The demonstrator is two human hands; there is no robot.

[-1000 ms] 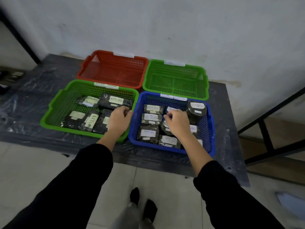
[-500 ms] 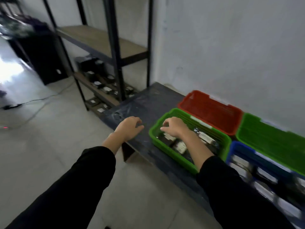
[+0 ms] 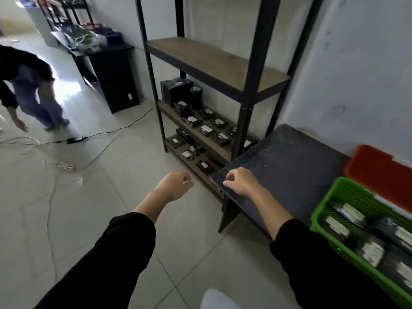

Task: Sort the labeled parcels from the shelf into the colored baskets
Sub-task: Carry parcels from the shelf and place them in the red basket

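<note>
Several black parcels with white labels (image 3: 206, 130) lie on the two low boards of a black metal shelf (image 3: 249, 85). My left hand (image 3: 175, 186) hangs over the floor with loosely curled fingers and holds nothing. My right hand (image 3: 239, 181) hovers above the left corner of the dark low table (image 3: 289, 161), also with nothing in it. At the right edge a green basket (image 3: 330, 197) holds several labeled parcels, and a red basket (image 3: 379, 168) stands behind it.
Another person (image 3: 29, 90) bends down at the far left. White and black cables and a power strip (image 3: 63, 166) lie on the tiled floor. A black cabinet (image 3: 111, 76) stands beyond the shelf. The shelf's upper board (image 3: 211, 56) is bare.
My view has swung left from the baskets to the shelf. Both hands left the baskets and now hang free, the left over the floor, the right over the table corner.
</note>
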